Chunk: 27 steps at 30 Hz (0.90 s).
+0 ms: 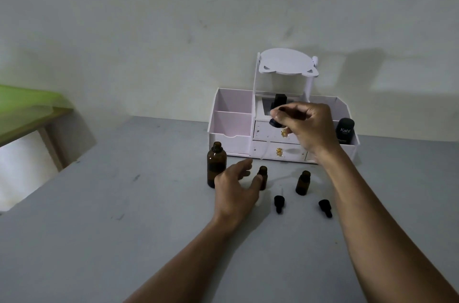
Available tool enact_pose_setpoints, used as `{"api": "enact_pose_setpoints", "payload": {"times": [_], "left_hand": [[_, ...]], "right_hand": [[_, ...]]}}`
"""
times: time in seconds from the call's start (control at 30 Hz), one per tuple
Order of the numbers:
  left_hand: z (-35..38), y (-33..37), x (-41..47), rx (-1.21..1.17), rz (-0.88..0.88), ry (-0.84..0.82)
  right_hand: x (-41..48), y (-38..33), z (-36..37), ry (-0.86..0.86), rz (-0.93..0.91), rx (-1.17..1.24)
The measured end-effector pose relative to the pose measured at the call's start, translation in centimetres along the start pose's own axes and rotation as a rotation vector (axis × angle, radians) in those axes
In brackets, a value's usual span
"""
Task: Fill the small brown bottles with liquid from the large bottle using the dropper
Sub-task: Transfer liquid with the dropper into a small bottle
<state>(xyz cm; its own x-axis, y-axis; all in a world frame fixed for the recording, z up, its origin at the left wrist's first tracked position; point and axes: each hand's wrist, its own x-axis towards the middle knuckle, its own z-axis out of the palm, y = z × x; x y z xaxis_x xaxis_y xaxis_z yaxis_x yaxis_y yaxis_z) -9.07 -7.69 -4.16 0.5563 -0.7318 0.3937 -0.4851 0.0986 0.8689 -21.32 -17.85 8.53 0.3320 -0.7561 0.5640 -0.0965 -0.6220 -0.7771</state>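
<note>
A flat grey table (124, 203) holds a white plastic organiser box (232, 129). In front of the box stands a big brown glass bottle (216, 166). The right hand (305, 124), raised before the box, pinches a black-topped dropper (274, 122). The left hand (236, 186) is spread, its thumb touching a small brown glass bottle (263, 176).

Grey surface (124, 203); dark brown large bottle (216, 165) and small bottles (303, 183); black dropper caps (278, 203); pale pink-white organiser (232, 126) with gold knobs (279, 152); black jar (345, 130), white lettering; green board (27, 104) at nine o'clock
</note>
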Motion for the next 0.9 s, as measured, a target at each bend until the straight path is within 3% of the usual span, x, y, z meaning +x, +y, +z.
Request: {"api": "enact_pose_setpoints", "payload": {"times": [0.17,0.27,0.33,0.4,0.47,0.57,0.9], "left_hand": [[-2.8,0.6,-0.2,0.01,0.344,0.339],[-5.3,0.4,1.2,-0.041,0.29,0.542],[-6.9,-0.9,2.1,-0.081,0.115,0.453],[-8.1,-2.5,2.8,-0.159,-0.035,0.233],[-8.6,-3.8,3.2,-0.22,-0.1,0.042],[-8.5,-4.9,3.6,-0.246,-0.115,-0.117],[-8.7,-5.4,4.0,-0.237,-0.091,-0.17]], "right_hand": [[0.0,-1.6,0.8,0.155,-0.032,0.224],[-0.3,-2.1,2.1,0.188,-0.077,0.307],[-0.5,-2.1,3.1,0.179,-0.077,0.333],[-0.7,-1.7,4.0,0.164,-0.07,0.33],[-0.8,-1.3,4.7,0.156,-0.058,0.322],[-0.8,-1.0,5.3,0.136,-0.026,0.331],[-0.9,-1.0,7.1,0.04,-0.084,0.248]]}}
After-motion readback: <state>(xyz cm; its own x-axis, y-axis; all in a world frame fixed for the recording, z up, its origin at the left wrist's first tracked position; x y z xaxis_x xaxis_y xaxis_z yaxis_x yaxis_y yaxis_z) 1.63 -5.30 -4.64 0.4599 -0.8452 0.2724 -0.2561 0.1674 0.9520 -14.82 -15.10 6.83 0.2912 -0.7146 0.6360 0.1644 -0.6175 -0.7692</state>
